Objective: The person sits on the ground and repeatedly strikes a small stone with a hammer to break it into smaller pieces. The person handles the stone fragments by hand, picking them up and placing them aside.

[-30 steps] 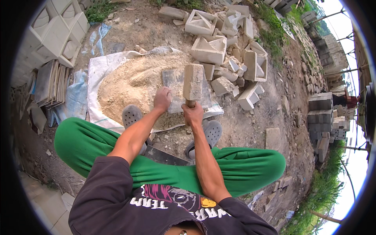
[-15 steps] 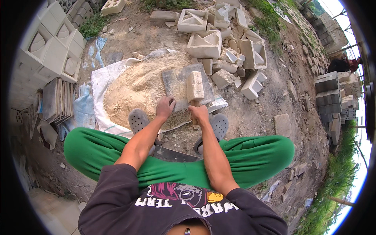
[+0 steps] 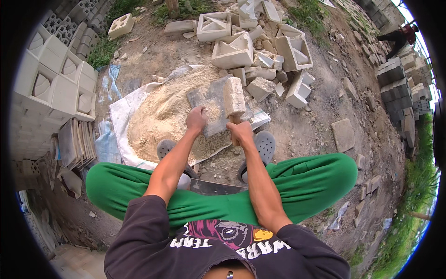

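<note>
My right hand [image 3: 240, 133] is wrapped around the short wooden handle of a mallet [image 3: 234, 96] with a thick, pale, dust-covered block for a head. The head hangs over the right part of a dark flat slab [image 3: 218, 124], which lies tilted on a heap of sandy rubble. At the slab's left edge is my left hand [image 3: 196, 119], its fingers curled in; whatever they hold, if anything, is hidden. Pale crumbs and dust lie on the slab between my hands.
The sandy heap [image 3: 158, 109] rests on a white woven sack [image 3: 121, 132] between my grey clogs. Broken pale blocks [image 3: 232, 50] are piled beyond. Stacked patterned blocks [image 3: 62, 76] and leaning thin boards [image 3: 79, 144] stand left. Grey blocks [image 3: 395, 86] and another person [image 3: 400, 38] are far right.
My left hand has shifted farther up along the slab's left edge, with its fingers more curled. The mallet seems raised, showing more handle. The view has turned slightly; the distant person has changed posture.
</note>
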{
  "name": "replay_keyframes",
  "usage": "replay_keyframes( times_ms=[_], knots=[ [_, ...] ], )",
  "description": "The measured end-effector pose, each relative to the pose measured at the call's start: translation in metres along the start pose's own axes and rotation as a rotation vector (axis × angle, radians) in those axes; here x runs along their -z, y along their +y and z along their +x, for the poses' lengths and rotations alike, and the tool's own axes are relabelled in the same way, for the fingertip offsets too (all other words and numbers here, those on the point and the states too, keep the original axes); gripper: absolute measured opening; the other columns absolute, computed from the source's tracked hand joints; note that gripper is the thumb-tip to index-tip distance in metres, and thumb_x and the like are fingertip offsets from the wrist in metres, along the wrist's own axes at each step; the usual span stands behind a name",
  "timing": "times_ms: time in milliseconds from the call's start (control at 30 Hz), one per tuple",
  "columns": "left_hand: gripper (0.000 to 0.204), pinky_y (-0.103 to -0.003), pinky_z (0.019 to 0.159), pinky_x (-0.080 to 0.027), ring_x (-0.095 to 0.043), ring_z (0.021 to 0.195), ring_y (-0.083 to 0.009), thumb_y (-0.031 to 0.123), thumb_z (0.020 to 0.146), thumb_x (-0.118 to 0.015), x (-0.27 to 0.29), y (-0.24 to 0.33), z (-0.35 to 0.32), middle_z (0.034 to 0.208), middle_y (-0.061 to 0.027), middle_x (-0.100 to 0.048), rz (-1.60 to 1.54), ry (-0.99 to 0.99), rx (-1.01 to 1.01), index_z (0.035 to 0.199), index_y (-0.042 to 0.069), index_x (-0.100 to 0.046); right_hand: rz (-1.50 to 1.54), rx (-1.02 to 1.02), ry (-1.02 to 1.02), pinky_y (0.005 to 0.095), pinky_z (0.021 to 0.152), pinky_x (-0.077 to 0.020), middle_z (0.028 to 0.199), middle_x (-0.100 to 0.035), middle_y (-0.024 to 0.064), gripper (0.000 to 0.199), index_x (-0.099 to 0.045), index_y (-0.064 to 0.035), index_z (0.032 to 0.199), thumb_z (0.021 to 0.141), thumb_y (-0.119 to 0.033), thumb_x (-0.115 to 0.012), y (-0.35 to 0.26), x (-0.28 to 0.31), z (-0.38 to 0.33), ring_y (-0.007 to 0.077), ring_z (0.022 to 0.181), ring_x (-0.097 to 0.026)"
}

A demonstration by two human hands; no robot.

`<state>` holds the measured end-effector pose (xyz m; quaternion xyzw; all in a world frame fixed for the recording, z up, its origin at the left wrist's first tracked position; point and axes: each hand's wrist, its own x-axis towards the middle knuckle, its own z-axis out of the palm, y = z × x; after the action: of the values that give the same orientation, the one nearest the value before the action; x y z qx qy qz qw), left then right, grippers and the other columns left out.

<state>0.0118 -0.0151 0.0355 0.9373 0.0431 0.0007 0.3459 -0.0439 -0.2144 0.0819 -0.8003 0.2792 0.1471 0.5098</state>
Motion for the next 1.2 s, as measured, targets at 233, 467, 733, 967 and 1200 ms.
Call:
replay_keyframes(
  times_ms=[233,467,733,967,1200],
  knots=[
    [0.022,-0.043,0.081,-0.052,-0.067,0.089,-0.0324,0.021,0.091,-0.060,-0.004,-0.048,-0.008,0.093,-0.0145,-0.071,-0.111,0.177,0.127,0.104,0.007,-0.069,-0.119,0.386,-0.120,0.0385,0.064,-0.0546,0.066,-0.065,0.0210,0.031,-0.071,0.0001,0.076,0.069,-0.030,-0.076,-0.039,-0.015,-0.036,0.0290,0.063,-0.070],
    [0.025,-0.043,0.079,-0.050,-0.067,0.087,-0.0330,0.028,0.093,-0.059,-0.010,-0.051,-0.044,0.090,-0.0159,-0.069,-0.121,0.129,0.358,0.098,0.005,-0.066,-0.512,0.036,-0.249,0.0435,0.083,-0.0555,0.102,-0.070,0.0262,0.047,-0.071,0.0021,0.101,0.067,-0.031,-0.070,0.007,-0.045,-0.031,0.0382,0.097,-0.069],
    [0.047,-0.046,0.087,-0.048,-0.067,0.095,-0.0400,0.045,0.092,-0.058,-0.046,-0.017,-0.058,0.095,-0.0245,-0.070,-0.263,-0.035,0.719,0.099,0.000,-0.068,-0.302,0.069,-0.107,0.0421,0.075,-0.0557,0.084,-0.071,0.0256,0.048,-0.071,0.0077,0.087,0.064,-0.034,-0.075,-0.023,-0.001,-0.024,0.0373,0.082,-0.072],
    [0.060,-0.045,0.089,-0.048,-0.067,0.095,-0.0375,0.051,0.096,-0.050,-0.043,0.003,-0.055,0.100,-0.0250,-0.068,-0.411,0.058,0.767,0.100,-0.007,-0.064,-0.036,-0.041,-0.034,0.0348,0.057,-0.0534,0.072,-0.068,0.0137,0.035,-0.069,0.0050,0.090,0.071,-0.024,-0.073,-0.080,0.090,-0.069,0.0234,0.057,-0.067],
    [0.052,-0.039,0.057,-0.060,-0.066,0.083,-0.0232,0.045,0.100,-0.050,-0.024,0.012,-0.048,0.103,-0.0149,-0.062,-1.036,-0.011,0.707,0.121,-0.003,-0.050,0.162,-0.010,0.011,0.0326,0.046,-0.0493,0.065,-0.061,0.0070,0.029,-0.064,0.0054,0.090,0.073,-0.017,-0.073,-0.029,0.074,-0.109,0.0184,0.049,-0.061]
  ],
)
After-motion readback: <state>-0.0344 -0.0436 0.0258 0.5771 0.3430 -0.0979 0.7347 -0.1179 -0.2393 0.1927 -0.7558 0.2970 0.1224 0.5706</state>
